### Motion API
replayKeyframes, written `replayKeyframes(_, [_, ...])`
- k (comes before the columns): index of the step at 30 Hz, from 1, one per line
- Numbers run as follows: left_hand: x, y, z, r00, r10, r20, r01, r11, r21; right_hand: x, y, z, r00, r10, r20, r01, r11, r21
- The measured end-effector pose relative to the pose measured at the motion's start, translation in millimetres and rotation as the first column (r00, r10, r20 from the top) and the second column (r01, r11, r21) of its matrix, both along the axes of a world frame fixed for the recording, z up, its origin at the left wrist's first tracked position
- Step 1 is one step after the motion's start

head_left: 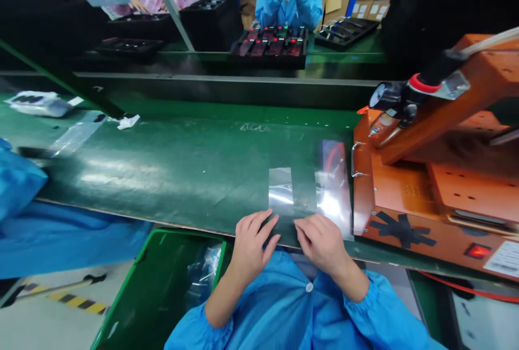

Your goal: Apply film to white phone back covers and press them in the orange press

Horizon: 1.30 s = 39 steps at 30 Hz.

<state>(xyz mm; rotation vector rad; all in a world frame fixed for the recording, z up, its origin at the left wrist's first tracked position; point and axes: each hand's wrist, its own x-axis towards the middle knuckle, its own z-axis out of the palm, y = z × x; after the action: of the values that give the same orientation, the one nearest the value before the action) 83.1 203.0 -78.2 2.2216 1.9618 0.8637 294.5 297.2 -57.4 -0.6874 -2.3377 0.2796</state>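
Film [292, 194] lies flat just ahead of both hands — long axis left-right; left hand [252, 242] and right hand [320, 240] equally near, fingertips pressing its near edge, gripping nothing.

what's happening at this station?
A person in a blue smock has both hands on a clear plastic bag lying flat on the green conveyor belt. The left hand and right hand press its near edge. An orange press machine stands just to the right. A green bin sits below.

Both hands, left [252, 242] and right [320, 242], lie flat, fingers forward.
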Motion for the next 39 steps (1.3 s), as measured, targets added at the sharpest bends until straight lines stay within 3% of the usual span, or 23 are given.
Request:
replayKeyframes(6, [-23.2,8.2,18.6,0.916,0.138,0.376,-0.193,0.975,0.113,1.5,4.0,-6.5,0.999,-0.029,-0.035,0.025,0.995,-0.101])
replayKeyframes(8, [-28.1,21.6,22.9,0.929,0.128,0.347,-0.177,0.978,0.113,1.0,3.8,-7.7,1.0,-0.01,0.013,0.011,0.994,-0.105])
replayKeyframes(12, [-21.7,51.2,19.6,0.992,-0.011,0.122,0.01,1.0,0.008,0.7,4.2,-10.0,0.999,0.005,0.049,0.001,0.993,-0.12])
replayKeyframes(15, [-15.2,60.8,11.3,0.999,-0.013,0.045,0.015,0.999,-0.042,1.6,3.9,-9.4,1.0,-0.016,0.025,0.02,0.99,-0.139])
replayKeyframes(23, [-16.9,60.2,9.9,0.994,-0.003,0.113,0.01,0.998,-0.059,-31.9,18.5,9.4,0.995,-0.054,0.089,0.061,0.995,-0.085])
replayKeyframes(30, [-14.2,57.1,10.7,0.979,0.009,0.201,-0.006,1.0,-0.012,-42.7,32.5,-4.7,0.997,-0.046,0.061,0.052,0.994,-0.093])
replayKeyframes(39, [-14.8,54.5,7.6,0.983,-0.006,0.185,0.008,1.0,-0.009,-39.8,23.0,-0.7,0.992,0.007,0.125,-0.001,0.999,-0.045])
